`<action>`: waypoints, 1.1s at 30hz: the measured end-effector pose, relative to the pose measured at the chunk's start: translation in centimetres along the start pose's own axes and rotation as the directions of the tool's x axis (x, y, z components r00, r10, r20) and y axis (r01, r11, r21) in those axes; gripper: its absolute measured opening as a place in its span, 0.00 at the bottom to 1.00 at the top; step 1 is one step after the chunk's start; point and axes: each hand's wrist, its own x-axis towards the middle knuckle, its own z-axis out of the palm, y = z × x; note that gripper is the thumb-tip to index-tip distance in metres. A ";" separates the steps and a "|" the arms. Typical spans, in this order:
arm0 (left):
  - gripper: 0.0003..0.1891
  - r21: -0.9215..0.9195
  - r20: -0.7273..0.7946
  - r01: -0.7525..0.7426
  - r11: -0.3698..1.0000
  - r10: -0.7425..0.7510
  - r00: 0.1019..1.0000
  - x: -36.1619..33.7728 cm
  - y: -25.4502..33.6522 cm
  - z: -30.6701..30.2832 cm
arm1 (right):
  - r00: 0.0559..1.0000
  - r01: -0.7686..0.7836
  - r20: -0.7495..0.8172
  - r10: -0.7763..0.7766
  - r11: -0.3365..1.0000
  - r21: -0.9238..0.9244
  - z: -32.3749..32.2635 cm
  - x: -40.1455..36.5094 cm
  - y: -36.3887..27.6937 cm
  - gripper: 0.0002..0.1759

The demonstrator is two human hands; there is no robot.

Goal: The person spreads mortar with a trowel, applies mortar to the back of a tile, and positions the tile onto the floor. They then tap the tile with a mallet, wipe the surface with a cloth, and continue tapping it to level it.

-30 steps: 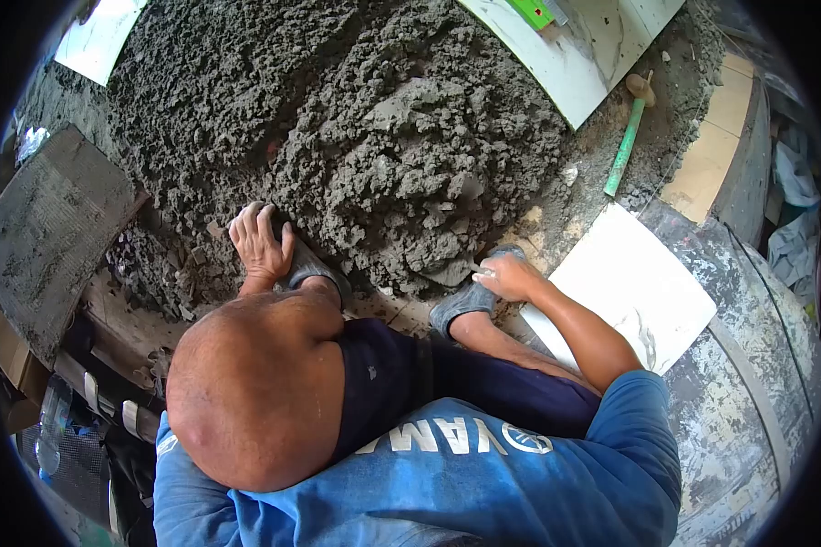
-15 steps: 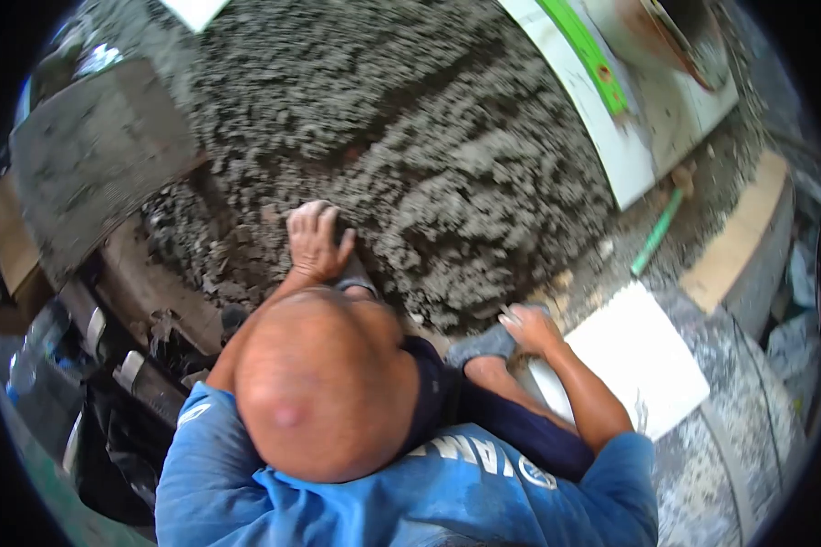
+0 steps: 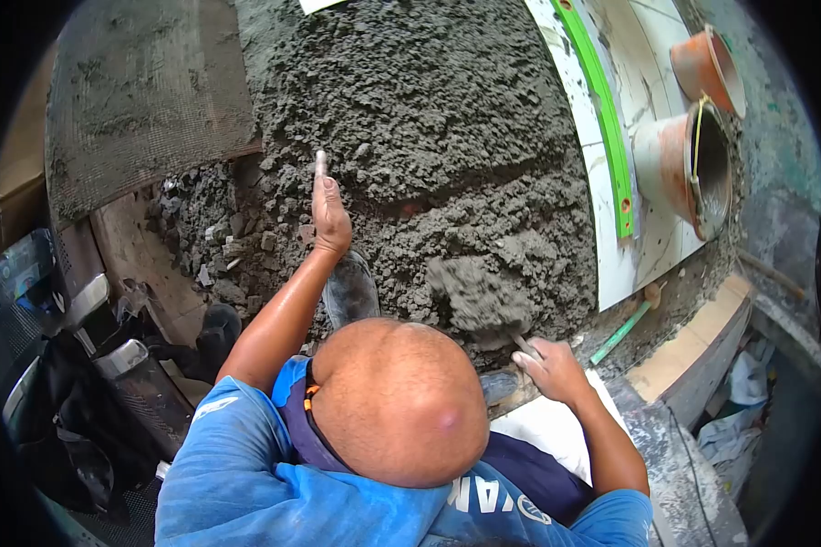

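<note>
My left hand is held out with its fingers straight, edge-on, above the bed of damp grey mortar. It holds nothing. My right hand grips the handle of a trowel low on the right side of the mortar. A clump of mortar lies over the trowel's blade and hides most of it. The clump is slightly blurred. One of my shoes stands just below my left hand.
A green level lies on marbled tiles at right, beside two buckets. A green-handled tool rests near the tiles. Upper left is a mortar-smeared board; rubble lies below it. A white sheet is beside my leg.
My view has shifted, bringing more of the tiles and buckets in. My left hand went from spread fingers to straight, edge-on fingers. A mortar clump now shows on the trowel in my right hand.
</note>
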 end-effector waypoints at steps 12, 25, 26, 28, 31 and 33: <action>0.41 -0.171 -0.027 0.074 0.983 -0.080 0.996 0.5 1.7 1.6 | 0.649 0.064 -0.407 -0.643 0.579 -0.813 -5.1 19.8 -8.9 0.12; 0.48 -0.304 0.028 0.087 0.949 -0.082 0.996 4.3 1.7 1.5 | 0.920 0.265 0.106 -0.376 0.401 -0.877 -11.1 28.4 -16.3 0.25; 0.48 -0.311 0.032 0.084 0.947 -0.078 0.996 5.5 1.4 1.8 | 0.914 0.268 0.112 -0.390 0.373 -0.888 -11.8 29.4 -16.7 0.25; 0.50 -0.326 0.039 0.081 0.942 -0.072 0.997 7.9 0.7 2.2 | 0.898 0.273 0.103 -0.427 0.359 -0.892 -13.0 31.5 -18.2 0.25; 0.52 -0.311 0.055 0.125 0.942 -0.113 0.992 11.2 0.2 2.2 | 0.939 0.239 0.111 -0.326 0.384 -0.892 -14.6 34.0 -21.6 0.26; 0.54 -0.272 0.063 0.150 0.950 -0.138 0.988 14.0 -0.2 1.8 | 0.933 0.246 0.116 -0.341 0.365 -0.898 -15.5 35.2 -23.2 0.26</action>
